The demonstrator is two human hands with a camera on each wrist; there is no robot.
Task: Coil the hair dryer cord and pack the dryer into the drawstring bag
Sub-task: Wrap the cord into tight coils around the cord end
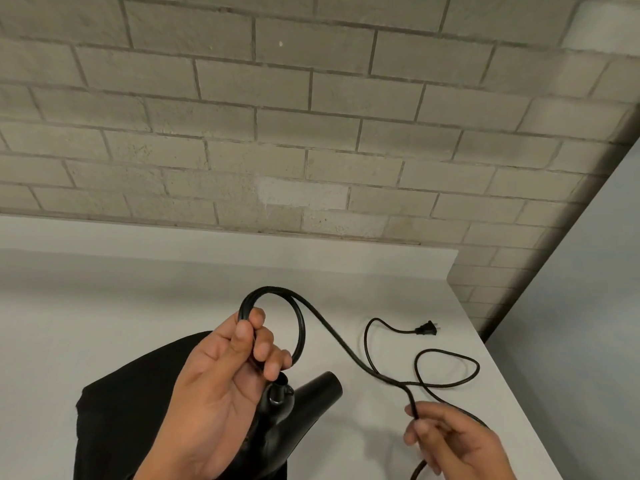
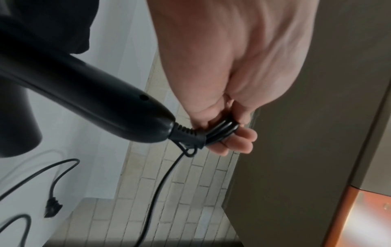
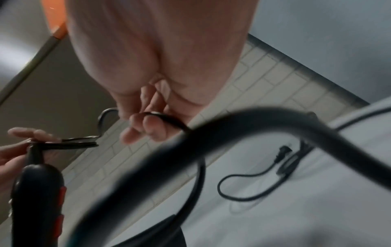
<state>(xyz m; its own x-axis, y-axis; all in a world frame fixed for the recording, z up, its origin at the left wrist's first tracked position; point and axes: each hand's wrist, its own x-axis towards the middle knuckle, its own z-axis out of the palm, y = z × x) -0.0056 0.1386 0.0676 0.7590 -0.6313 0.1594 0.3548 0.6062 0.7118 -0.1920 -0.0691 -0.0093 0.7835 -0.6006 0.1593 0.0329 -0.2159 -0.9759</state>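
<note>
My left hand (image 1: 242, 355) holds up a small coil of black cord (image 1: 273, 299), fingers and thumb curled round its loops (image 2: 222, 132). The black hair dryer (image 1: 304, 400) hangs below that hand by the cord's strain relief (image 2: 186, 133), nozzle pointing right. From the coil the cord runs down to my right hand (image 1: 436, 434), which pinches it (image 3: 160, 117) near the table's front right. The rest of the cord (image 1: 446, 368) lies in loose loops on the white table (image 1: 104, 306), ending at the plug (image 1: 426, 329). The black drawstring bag (image 1: 121, 410) lies flat under the left hand.
A grey brick wall (image 1: 311, 116) rises behind the table. The table's right edge (image 1: 502, 368) drops off to a grey floor. A brown panel with an orange strip (image 2: 359, 208) shows in the left wrist view.
</note>
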